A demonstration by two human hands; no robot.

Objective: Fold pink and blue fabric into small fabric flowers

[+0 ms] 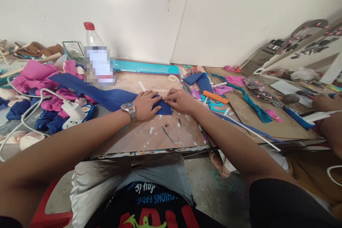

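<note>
A long strip of dark blue fabric (pixel 114 97) runs across the work board, its right end under both hands. My left hand (pixel 145 106), with a watch on the wrist, lies flat on the strip with fingers and thumb apart. Close beside it, my right hand (pixel 180 100) has curled fingers and seems to pinch the strip near its end. The fingertips of the two hands nearly meet. What lies beneath the right fingers is partly hidden. A small white strip (pixel 142 86) lies just behind my left hand.
Pink and blue gathered fabric (pixel 50 96) and a white plug adapter (pixel 73 109) lie at left. A bottle with a red cap (pixel 89 26) stands behind. An orange-handled tool (pixel 215 97) and fabric scraps lie at right. Another person's hand (pixel 327 102) is at far right.
</note>
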